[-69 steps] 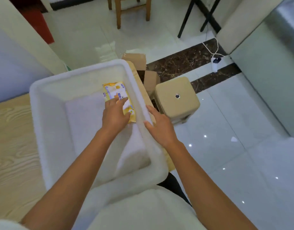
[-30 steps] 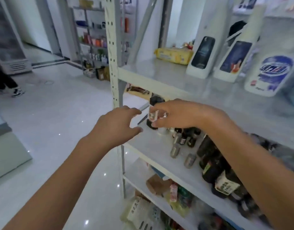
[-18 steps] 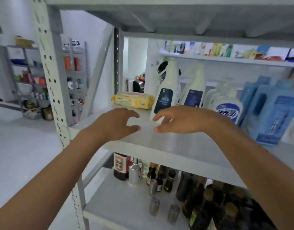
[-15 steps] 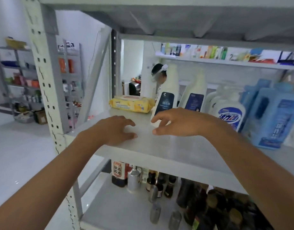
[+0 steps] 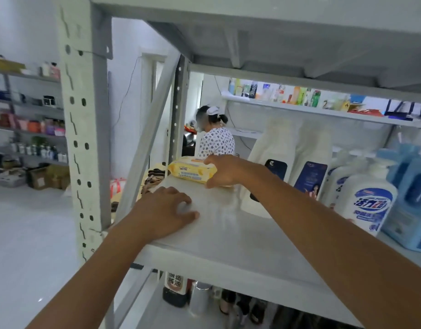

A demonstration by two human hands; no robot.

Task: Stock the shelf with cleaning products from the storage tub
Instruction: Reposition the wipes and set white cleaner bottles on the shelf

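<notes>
Gripping, seemingly, part-hidden wipes pack (image 5: 190,171).

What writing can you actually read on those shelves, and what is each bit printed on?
"活力28": blue label on the white pump bottle.
"酿造酱油": label on the dark bottle underneath.
Yellow wipes pack: print too blurred to read.
Tall white bottles: dark labels unreadable.
Far-shelf goods: too small to read.

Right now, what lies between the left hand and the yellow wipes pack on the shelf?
Nothing: in the head view, bare shelf separates the left hand from the yellow wipes pack, which the right hand grips.
</notes>
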